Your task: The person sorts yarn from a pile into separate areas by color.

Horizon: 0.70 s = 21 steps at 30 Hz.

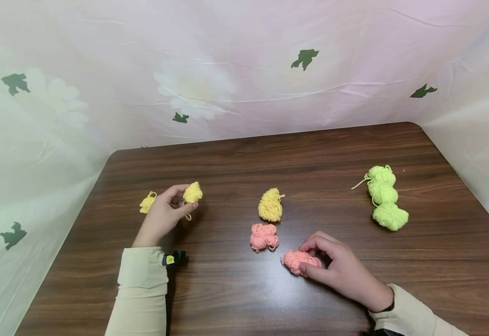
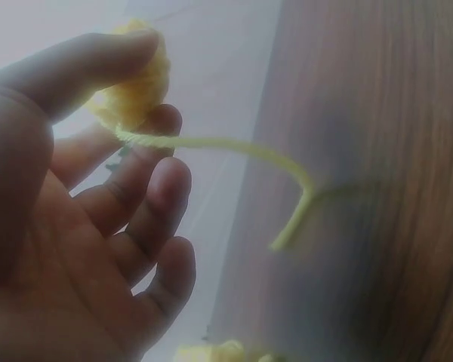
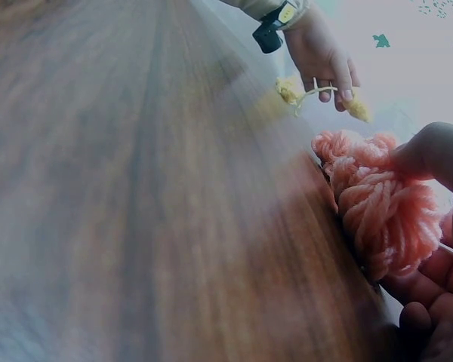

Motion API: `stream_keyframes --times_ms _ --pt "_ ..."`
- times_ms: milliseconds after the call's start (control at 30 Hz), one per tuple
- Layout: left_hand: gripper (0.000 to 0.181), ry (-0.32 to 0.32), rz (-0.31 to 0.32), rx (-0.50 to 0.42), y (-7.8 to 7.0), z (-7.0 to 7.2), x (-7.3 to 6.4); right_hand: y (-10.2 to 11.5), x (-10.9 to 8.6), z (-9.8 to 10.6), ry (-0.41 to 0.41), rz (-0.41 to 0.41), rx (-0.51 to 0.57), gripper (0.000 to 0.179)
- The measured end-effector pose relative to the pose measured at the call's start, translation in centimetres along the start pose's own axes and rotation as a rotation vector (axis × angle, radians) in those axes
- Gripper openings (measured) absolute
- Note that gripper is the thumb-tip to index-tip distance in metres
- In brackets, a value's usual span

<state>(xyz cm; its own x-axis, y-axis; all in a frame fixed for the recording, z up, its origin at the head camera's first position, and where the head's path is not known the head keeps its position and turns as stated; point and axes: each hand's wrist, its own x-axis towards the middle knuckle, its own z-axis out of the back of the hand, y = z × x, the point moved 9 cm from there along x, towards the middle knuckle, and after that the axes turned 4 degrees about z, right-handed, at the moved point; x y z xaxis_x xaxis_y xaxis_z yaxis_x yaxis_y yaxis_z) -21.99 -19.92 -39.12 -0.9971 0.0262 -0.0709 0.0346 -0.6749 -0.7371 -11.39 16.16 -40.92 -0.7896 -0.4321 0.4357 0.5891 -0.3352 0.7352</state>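
left hand [image 1: 164, 215]: pinches yellow yarn bundle [image 1: 193, 192] by thumb and fingers above the table [image 1: 223, 294], loose tail [image 2: 226, 144] dangling | right hand [image 1: 340, 269]: pinches pink yarn bundle [image 1: 296, 262] near second pink bundle [image 1: 264, 237], table contact unclear | handling: likely light, soft, squashy, hardly slippery or fragile, apt to unwind; best held round the wound middle

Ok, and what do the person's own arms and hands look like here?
The left hand and right hand are ungloved, below long cream sleeves. The left wrist carries a small black device with a yellow label; a black item at the right wrist is mostly cut off.
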Motion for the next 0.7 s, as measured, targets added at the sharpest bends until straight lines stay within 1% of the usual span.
stream_keyframes --times_ms 100,233,333,467,700 --pt "0.048 -0.009 0.008 -0.009 0.4 0.4 0.0 0.0 0.0 0.0 0.003 -0.003 -0.001 0.036" --pt "0.047 -0.037 0.006 -0.012 0.7 1.2 -0.1 -0.1 0.0 0.0 0.006 -0.007 -0.005 0.036" --pt "0.048 -0.061 0.009 0.011 0.9 1.9 -0.2 -0.1 0.0 0.0 0.006 -0.008 -0.004 0.036" --pt "0.05 -0.08 0.032 0.045 1.3 2.7 -0.4 -0.1 0.0 0.0 0.004 -0.004 -0.001 0.036" --pt "0.052 -0.105 0.054 0.061 1.8 3.8 -0.7 0.0 0.0 0.0 0.003 0.0 -0.005 0.037"
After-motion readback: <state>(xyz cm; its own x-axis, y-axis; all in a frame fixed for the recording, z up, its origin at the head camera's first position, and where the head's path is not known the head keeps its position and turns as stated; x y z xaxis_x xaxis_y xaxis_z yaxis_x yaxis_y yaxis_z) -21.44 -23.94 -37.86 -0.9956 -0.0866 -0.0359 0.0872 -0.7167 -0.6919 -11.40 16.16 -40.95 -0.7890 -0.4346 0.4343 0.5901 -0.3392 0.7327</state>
